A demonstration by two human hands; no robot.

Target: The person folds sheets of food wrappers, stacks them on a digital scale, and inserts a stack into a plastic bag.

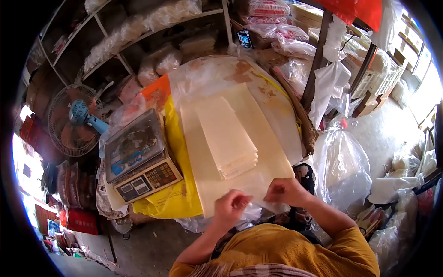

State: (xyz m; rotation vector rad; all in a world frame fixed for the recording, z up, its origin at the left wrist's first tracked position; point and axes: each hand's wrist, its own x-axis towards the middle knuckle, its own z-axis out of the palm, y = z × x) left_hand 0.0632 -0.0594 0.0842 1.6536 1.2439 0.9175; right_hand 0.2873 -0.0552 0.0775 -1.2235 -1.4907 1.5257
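Note:
My left hand (231, 208) and my right hand (287, 192) are at the near edge of the work surface, a short way apart, both with curled fingers. Between and below them is a thin clear plastic bag (277, 207), its edges seemingly pinched in the fingers; glare blurs its outline. Just beyond my hands lies a stack of pale, long, thin sheets (226, 134), slightly uneven at its near end. Beneath the stack is a larger cream-coloured board (272, 143).
Left of the board stands a digital scale (143, 157) on yellow plastic (173, 198). A fan (76, 119) is farther left. A large clear bag (341, 166) hangs at the right, near a dark post (318, 64). Shelves (152, 32) with bagged goods line the back; a phone (244, 39) stands there.

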